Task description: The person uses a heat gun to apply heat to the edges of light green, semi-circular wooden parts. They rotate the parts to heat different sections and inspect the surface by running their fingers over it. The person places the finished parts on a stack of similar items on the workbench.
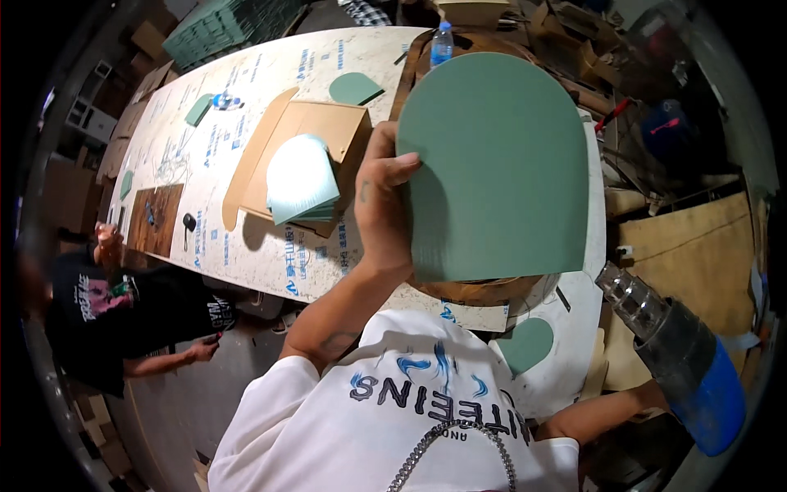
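Note:
My left hand [382, 193] grips a green arch-topped board [496, 172] by its left edge, the thumb lying on its face. The board is held up above the worktable, its rounded end away from me. At the lower right, a blue and black heat gun [693, 381] with a metal nozzle hangs in the air beside the table, apart from the board. My right forearm reaches behind it to my right hand [653, 397], which holds it; the fingers are mostly hidden. Beneath the board is a round wooden piece [484, 290], largely covered.
Left of the board, an open cardboard box [256, 156] carries a stack of similar green boards [302, 180]. Loose green pieces [526, 344] lie about the table [328, 61]. A water bottle [442, 45] stands at the far side. Another person [156, 312] is at the left.

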Demonstrator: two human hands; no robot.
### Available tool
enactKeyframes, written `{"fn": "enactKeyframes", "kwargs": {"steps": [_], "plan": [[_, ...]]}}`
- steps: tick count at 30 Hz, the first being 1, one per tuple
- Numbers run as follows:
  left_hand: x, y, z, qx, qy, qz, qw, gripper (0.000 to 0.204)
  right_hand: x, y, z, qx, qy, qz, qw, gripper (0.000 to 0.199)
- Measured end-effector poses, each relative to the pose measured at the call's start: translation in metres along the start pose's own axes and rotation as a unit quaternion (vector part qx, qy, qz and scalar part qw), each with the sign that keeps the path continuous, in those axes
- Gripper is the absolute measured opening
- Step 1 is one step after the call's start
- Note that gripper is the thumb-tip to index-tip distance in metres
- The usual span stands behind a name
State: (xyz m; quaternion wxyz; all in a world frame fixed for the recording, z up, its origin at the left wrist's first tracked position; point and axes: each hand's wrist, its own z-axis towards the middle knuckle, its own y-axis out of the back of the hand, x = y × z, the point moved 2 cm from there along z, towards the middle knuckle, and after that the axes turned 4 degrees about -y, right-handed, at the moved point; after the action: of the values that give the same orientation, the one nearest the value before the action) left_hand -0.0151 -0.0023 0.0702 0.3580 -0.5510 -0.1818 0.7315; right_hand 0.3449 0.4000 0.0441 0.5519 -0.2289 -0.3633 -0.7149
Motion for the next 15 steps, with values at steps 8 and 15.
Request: {"fn": "enactKeyframes", "kwargs": {"steps": [8, 15], "plan": [[-0.001, -0.002, -0.009, -0.018, -0.021, 0.065, 0.997, 0.025, 0.008, -0.001, -0.021, -0.006, -0.005, -0.001, 1.0, 0.084], [0.01, 0.009, -0.006, -0.017, -0.051, 0.0, 0.999, 0.022, 0.018, -0.009, -0.031, -0.007, -0.004, 0.003, 1.0, 0.086]]}}
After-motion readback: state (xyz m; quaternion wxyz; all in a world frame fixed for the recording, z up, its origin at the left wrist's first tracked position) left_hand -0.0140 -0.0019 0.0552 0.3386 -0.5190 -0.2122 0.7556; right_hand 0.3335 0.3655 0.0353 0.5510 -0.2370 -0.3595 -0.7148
